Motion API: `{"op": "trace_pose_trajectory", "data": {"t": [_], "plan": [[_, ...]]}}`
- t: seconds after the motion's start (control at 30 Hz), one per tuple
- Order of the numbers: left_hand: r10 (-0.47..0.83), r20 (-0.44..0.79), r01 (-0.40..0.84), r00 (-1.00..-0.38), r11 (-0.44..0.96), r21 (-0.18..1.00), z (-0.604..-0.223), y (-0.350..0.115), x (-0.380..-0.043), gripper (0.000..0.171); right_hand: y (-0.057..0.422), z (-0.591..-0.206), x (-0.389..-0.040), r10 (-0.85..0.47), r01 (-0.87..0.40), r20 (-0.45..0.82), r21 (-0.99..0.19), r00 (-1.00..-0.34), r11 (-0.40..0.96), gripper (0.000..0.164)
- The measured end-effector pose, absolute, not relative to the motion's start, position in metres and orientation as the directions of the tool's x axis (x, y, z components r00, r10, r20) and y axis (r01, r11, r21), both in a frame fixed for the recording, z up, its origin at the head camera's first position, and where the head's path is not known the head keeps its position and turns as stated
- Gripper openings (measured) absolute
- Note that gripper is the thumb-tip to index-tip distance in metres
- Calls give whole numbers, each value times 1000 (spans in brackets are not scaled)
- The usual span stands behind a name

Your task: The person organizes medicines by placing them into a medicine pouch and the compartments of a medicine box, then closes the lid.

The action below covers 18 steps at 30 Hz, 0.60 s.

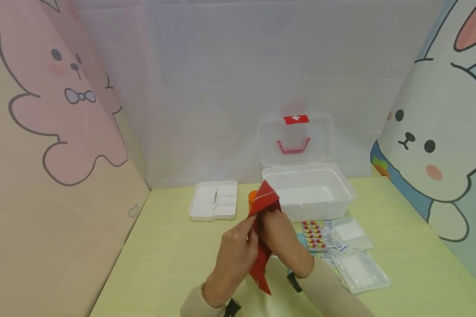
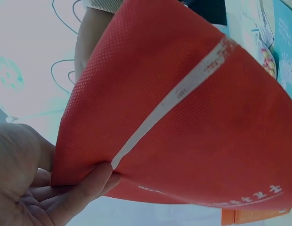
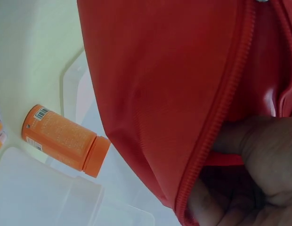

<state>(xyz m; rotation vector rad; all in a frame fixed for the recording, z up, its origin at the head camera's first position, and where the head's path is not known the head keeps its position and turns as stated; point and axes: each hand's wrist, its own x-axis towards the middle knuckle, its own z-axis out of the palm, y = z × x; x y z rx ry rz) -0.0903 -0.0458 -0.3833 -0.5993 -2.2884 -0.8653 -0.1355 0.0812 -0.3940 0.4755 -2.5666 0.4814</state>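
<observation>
A red zippered pouch (image 1: 265, 200) is held up over the table. At its edge, my left hand (image 1: 238, 248) pinches the fabric between thumb and fingers; the left wrist view shows that hand (image 2: 66, 193) beside a white stripe. My right hand (image 1: 283, 240) reaches into the unzipped mouth of the pouch. In the right wrist view its fingers (image 3: 226, 141) go in past the zipper (image 3: 221, 103), and their tips are hidden inside. Whether they hold anything cannot be seen. Behind the pouch stands an orange bottle (image 3: 61, 136), partly covered in the head view.
A white box (image 1: 313, 211) with its clear lid (image 1: 295, 132) raised stands at the back. Left of it lies a white divided tray (image 1: 224, 202). On the right are a capsule blister pack (image 1: 314, 236) and clear packets (image 1: 361, 273).
</observation>
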Motion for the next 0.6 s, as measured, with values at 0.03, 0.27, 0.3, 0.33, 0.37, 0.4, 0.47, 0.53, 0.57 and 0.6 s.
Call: {"op": "trace_pose_trajectory", "data": {"t": [0.03, 0.27, 0.3, 0.33, 0.37, 0.4, 0.47, 0.53, 0.57, 0.6], "plan": [[187, 676, 587, -713, 687, 428, -383, -47, -90, 31, 82, -394, -136, -240, -410, 510, -252, -826, 876, 17], [173, 681, 566, -711, 715, 410, -381, -55, -94, 27, 90, -398, -137, -228, -377, 432, -300, -873, 876, 18], [167, 686, 563, -708, 720, 406, -381, -57, -95, 26, 91, -398, -137, -221, -368, 417, -314, -882, 875, 19], [160, 691, 561, -705, 723, 404, -381, -58, -96, 25, 92, -398, -138, -215, -358, 402, -326, -890, 875, 19], [155, 695, 558, -702, 727, 401, -381, -60, -96, 25, 92, -399, -138, -208, -349, 387, -340, -898, 873, 19], [150, 698, 556, -700, 729, 401, -382, -61, -97, 24, 93, -398, -138, -204, -342, 376, -349, -904, 873, 19], [142, 701, 550, -699, 733, 400, -381, -62, -98, 24, 93, -399, -139, -199, -331, 358, -359, -912, 873, 20], [144, 699, 550, -701, 733, 400, -382, -62, -99, 23, 93, -399, -139, -199, -328, 346, -371, -917, 868, 20], [147, 697, 550, -702, 734, 398, -382, -62, -99, 23, 93, -399, -138, -200, -329, 341, -380, -918, 864, 21], [149, 696, 550, -703, 735, 398, -382, -62, -99, 23, 93, -399, -138, -199, -329, 338, -388, -920, 861, 22]]}}
